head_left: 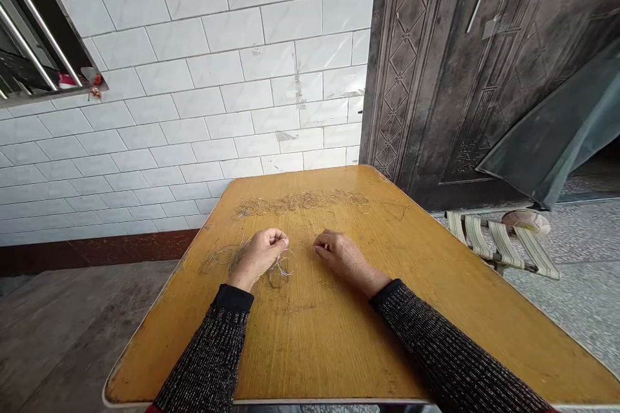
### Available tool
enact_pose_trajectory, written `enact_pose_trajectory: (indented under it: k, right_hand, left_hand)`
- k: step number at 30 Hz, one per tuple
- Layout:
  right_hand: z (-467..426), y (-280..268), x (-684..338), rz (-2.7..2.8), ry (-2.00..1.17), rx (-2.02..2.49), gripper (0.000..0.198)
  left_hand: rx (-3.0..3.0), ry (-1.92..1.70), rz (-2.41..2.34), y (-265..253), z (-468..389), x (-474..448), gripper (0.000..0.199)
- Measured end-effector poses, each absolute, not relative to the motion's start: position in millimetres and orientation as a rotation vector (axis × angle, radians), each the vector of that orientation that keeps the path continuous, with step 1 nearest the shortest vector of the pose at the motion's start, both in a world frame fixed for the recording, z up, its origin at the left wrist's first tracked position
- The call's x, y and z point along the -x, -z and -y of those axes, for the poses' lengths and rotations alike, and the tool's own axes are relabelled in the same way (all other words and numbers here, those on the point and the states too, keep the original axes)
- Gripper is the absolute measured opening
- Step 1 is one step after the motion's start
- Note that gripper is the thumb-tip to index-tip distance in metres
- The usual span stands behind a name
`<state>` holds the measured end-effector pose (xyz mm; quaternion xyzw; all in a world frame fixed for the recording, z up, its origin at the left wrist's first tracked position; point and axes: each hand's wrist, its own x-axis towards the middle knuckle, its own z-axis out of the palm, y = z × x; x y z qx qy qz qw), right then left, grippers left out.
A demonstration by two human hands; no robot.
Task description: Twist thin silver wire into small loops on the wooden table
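Note:
My left hand [262,254] is closed in a pinch above the middle of the wooden table [310,348]. Loops of thin, pale wire-like strand [283,269] hang beside its fingertips and appear to be held by them. More loose loops of thin strand [217,259] lie left of that hand, partly hidden behind it. My right hand [341,255] is a short way to the right, low over the tabletop, with its fingers pinched together. Whatever it holds is too fine to make out. A faint loose strand [329,214] lies just beyond it.
A row of tangled thin coils [303,201] stretches across the table's far part. Behind stands a white tiled wall [242,77], with a dark carved door [436,77] to the right. A strapped folding stool [501,245] is on the floor right of the table.

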<state>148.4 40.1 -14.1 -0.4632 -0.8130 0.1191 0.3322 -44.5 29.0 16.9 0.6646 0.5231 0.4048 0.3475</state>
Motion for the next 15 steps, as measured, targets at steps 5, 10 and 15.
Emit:
enact_pose_trajectory:
  k: [5,10,15]
  right_hand:
    - [-38.6,10.3,-149.4,2.035,-0.405,1.157,0.014]
    - [-37.4,7.2,-150.4,1.914,-0.573,1.223,0.018]
    - [-37.4,3.8,-151.8,1.775,-0.879,1.174,0.019]
  left_hand:
    - [-1.678,-1.065,-1.288,-14.8,-29.3,42.5,0.011]
    - [-1.434,-1.078,-1.137,-16.2,-24.1,37.2,0.018]
    - [-1.235,-1.093,-0.927,-14.6,-21.1,30.9,0.021]
